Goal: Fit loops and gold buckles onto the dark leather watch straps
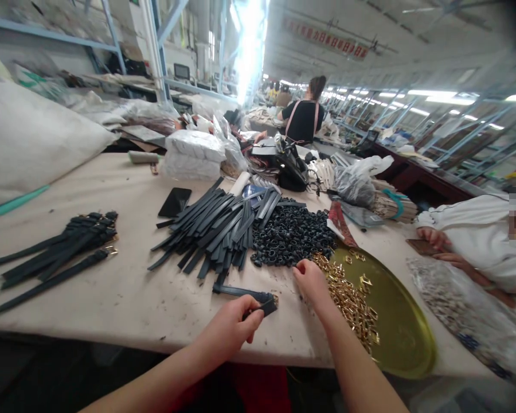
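My left hand [234,324] is closed on a dark strap [241,291] near its end, thumb against fingers. A small gold buckle shows at that end, and the rest of the strap lies bent on the table. To the right, my right hand [312,281] has its fingertips pinched together at the near edge of a pile of small black loops [290,232]; anything between them is hidden. Several gold buckles [348,301] are heaped on a round gold tray [408,321] beside my right forearm. Loose dark straps [215,226] lie piled beyond my left hand.
At the left lie several straps with buckles [81,235]. A black phone [175,202] and a plastic-wrapped bundle [193,152] are farther back, near a black bag [292,166]. On the right, another person's hands [436,238] hold a brown piece above a clear plastic bag [460,298].
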A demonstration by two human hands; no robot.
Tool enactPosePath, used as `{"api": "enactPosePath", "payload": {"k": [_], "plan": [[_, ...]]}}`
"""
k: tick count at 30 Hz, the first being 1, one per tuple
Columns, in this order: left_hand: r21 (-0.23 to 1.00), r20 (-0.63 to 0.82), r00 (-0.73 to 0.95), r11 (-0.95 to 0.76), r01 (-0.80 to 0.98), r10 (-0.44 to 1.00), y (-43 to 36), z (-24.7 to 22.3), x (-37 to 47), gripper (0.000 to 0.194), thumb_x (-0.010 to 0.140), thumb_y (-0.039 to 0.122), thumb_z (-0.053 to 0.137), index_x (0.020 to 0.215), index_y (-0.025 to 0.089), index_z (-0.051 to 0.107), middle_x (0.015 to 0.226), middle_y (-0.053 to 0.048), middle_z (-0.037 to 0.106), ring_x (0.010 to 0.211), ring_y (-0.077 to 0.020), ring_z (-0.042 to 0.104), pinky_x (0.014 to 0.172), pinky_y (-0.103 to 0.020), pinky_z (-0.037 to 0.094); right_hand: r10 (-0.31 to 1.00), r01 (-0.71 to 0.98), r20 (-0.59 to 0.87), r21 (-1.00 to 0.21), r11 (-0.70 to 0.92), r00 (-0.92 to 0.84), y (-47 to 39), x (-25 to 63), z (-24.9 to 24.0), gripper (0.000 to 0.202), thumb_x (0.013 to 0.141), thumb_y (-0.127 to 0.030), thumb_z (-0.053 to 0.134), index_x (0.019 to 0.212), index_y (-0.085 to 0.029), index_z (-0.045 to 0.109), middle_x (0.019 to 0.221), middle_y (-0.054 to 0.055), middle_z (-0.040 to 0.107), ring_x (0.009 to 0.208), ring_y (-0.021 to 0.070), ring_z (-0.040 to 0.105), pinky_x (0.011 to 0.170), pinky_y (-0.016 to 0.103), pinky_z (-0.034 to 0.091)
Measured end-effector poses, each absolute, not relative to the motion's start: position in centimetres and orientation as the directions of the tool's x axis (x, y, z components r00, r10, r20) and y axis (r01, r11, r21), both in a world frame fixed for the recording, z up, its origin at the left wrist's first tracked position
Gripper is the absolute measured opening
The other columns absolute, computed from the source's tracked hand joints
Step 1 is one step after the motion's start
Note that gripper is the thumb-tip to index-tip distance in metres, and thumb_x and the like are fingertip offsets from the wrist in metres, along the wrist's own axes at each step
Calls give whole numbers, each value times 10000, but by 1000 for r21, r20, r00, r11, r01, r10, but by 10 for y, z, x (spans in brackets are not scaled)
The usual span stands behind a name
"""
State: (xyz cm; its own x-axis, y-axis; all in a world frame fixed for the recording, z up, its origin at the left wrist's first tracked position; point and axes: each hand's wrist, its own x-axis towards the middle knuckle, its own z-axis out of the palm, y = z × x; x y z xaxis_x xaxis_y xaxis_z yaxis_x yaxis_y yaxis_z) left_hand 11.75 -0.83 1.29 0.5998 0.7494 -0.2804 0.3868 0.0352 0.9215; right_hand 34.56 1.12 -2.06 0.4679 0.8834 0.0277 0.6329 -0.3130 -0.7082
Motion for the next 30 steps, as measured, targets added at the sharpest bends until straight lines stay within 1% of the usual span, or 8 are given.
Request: {"api": "enactPosePath", "payload": {"k": [4,6,9,12,16,24,27,30], "plan": [[947,-171,536,-12,321,827,-16,18,108,232,807,356,391,727,169,502,496,66,451,462,-84,405,498,-196,302,951,504,-70,-835,-221,301,-38,307,-2,206,753,-382,493,724,-181,525,636,-5,520,607,149,492,591,269,403],[955,-128,543,-44,293,830,-23,19,106,241,811,361,392,736,164,509,509,61,450,476,-85,415,496,-194,300,971,285,-133,-940,-187,197,-62,284,5,246,781,-420,477,757,-179,523,639,-15,522,594,129,487,595,259,409],[939,-115,585,-105,329,803,-35,18,101,225,804,338,404,728,161,520,531,58,440,492,-85,408,487,-196,280,977,5,-148,-989,-150,154,-86,257,11,224,766,-391,552,726,-172,529,621,-24,526,592,114,481,608,249,396],[897,-112,631,-195,397,768,-43,19,91,227,797,321,407,705,160,538,551,53,433,523,-90,396,488,-204,255,972,-12,-118,-993,-118,205,-97,245,14,213,699,-353,647,772,-169,568,638,-26,554,588,114,501,598,248,399],[872,-121,660,-238,427,741,-48,22,82,224,785,298,416,669,155,544,552,46,439,547,-98,409,503,-206,260,969,-70,-185,-982,-175,167,-103,240,15,220,682,-335,672,799,-157,619,564,-34,566,545,101,499,574,234,391],[942,-27,551,-163,292,834,-57,19,94,278,838,344,356,720,152,519,637,6,531,619,-123,485,578,-208,339,922,-601,-323,-788,-138,212,-98,220,-15,219,571,-308,768,697,-175,648,631,-25,606,506,64,492,500,180,381],[945,-33,574,-162,285,818,-50,19,96,211,827,296,377,786,157,530,684,2,563,638,-123,501,594,-208,349,920,-617,-333,-774,-144,204,-93,221,-29,257,501,-321,800,627,-168,638,542,-37,573,436,61,451,443,180,356],[946,-70,659,-159,281,749,-42,21,96,183,817,253,379,825,170,543,698,10,570,631,-117,494,597,-203,354,932,-561,-275,-822,-101,235,-91,232,-32,317,529,-351,782,769,-179,665,590,-20,601,464,78,474,468,200,381]]}}
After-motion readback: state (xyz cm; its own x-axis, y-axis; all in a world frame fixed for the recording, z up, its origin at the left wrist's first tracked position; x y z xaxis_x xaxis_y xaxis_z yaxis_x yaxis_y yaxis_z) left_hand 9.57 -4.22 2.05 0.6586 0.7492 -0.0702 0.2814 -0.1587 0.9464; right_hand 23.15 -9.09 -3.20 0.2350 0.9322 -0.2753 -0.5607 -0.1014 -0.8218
